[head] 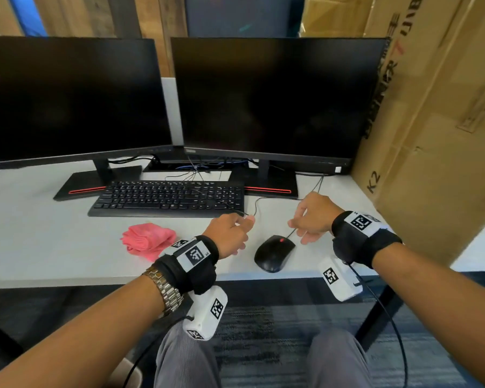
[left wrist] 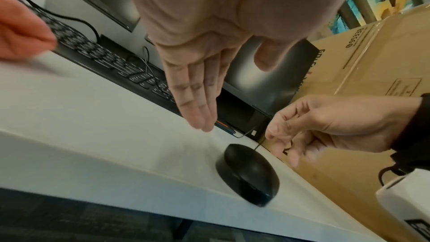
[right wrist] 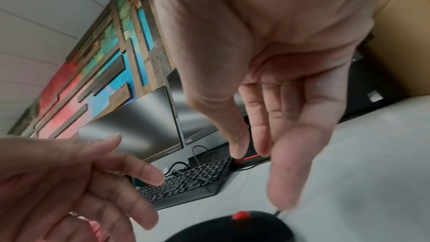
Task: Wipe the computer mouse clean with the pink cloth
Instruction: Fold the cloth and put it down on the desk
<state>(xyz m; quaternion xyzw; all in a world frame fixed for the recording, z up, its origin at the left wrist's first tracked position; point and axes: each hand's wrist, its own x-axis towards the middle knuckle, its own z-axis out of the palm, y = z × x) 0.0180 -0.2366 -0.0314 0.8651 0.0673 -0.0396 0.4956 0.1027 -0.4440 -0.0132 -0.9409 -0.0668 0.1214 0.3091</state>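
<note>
both hands (head: 272,228) hover open above mouse (head: 274,252) near desk edge (head: 95,281).

Both forearms are bare. Each wrist wears a black fabric wrap (head: 359,242) carrying white tags printed with black square codes. A white camera box (head: 205,315), also code-marked, hangs under each wrist, each with a thin black cable (head: 395,331) trailing from it. The left wrist adds a metal link watch band (head: 165,289). Grey ribbed trousers (head: 185,359) cover the legs.

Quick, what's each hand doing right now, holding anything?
Left hand: open, fingers straight, holding nothing.
Right hand: open, loosely curled, holding nothing.
</note>
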